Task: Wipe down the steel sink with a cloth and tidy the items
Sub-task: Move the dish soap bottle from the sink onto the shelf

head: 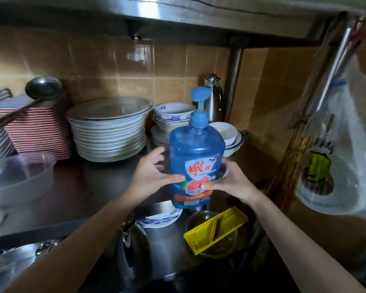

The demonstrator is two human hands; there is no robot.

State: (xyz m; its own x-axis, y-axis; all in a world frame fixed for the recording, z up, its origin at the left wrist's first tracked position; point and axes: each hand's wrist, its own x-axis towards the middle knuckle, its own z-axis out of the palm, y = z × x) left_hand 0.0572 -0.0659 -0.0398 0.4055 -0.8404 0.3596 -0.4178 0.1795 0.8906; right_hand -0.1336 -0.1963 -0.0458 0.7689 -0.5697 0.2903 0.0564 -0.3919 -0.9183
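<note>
A large blue dish soap bottle with a pump top is held upright in the air above the edge of a steel shelf. My left hand grips its left side and my right hand grips its right side, thumbs on the label. The steel sink shows only at the lower left, mostly hidden by my left arm. No cloth is in view.
On the shelf stand a stack of white plates, blue-patterned bowls, red-striped square dishes, a clear plastic tub and a steel flask. Below lie a yellow slicer across a glass bowl and a kettle. A plastic bag hangs at right.
</note>
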